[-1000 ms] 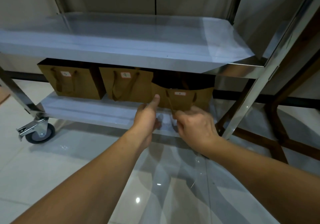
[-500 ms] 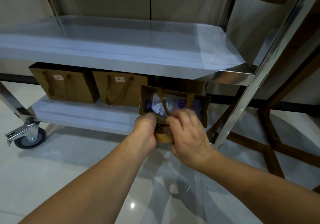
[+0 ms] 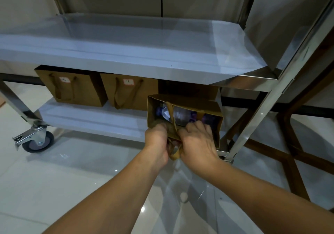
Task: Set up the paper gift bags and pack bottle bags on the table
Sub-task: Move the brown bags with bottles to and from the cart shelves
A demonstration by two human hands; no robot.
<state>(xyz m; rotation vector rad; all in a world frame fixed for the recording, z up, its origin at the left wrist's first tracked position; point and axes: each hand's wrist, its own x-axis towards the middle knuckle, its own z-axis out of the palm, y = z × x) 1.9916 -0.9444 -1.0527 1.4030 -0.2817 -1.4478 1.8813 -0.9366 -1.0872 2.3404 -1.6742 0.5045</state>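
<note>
Low in the frame's centre, the left hand (image 3: pixel 156 139) and right hand (image 3: pixel 197 141) both grip the near edge and rope handles of a brown paper bag (image 3: pixel 213 110), tipped with its mouth toward the camera. Inside lies a clear plastic bottle (image 3: pixel 178 115). Behind, on the cart's lower shelf (image 3: pixel 90 119), stand two more labelled bags (image 3: pixel 86 92), (image 3: pixel 144 96). Above spreads the steel top shelf (image 3: pixel 126 40); a caster wheel (image 3: pixel 38 140) sits at left.
</note>
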